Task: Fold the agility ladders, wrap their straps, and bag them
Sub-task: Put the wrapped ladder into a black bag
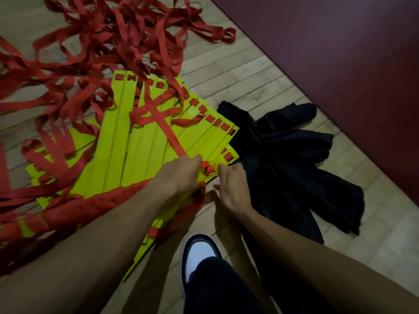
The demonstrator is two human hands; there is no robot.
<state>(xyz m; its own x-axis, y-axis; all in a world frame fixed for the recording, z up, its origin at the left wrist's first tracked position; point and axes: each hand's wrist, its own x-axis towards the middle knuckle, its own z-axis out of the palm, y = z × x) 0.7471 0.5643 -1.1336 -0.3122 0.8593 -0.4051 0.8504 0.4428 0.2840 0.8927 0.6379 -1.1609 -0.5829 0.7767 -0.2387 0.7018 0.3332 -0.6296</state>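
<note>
So the whole mess is laid out on the wooden floor [238, 71], and the yellow rungs [136, 141] can be used as the landmark here. To the left of the rungs and beyond them, a big tangle of red straps [95, 41] is sprawled all over, loops everywhere, some of it draped right over the rungs too. The rungs themselves are fanned out flat in a loose pile, with straps threaded through the slots at their ends. One strap [167, 130] is stretched diagonally across the top of the rungs down to the left hand [181, 175], which is curled around it at the near right corner of the pile. Just beside it, the right hand [231, 189] is seen with fingers bent, pinching the edge of a rung end at that same corner. Below the rungs, a black and white shoe [199, 252] is planted on the floor. To the right of the rungs, touching their edge, a crumpled black bag [283, 155] is lying flat. Further right, a dark red wall [340, 53] is seen.
</note>
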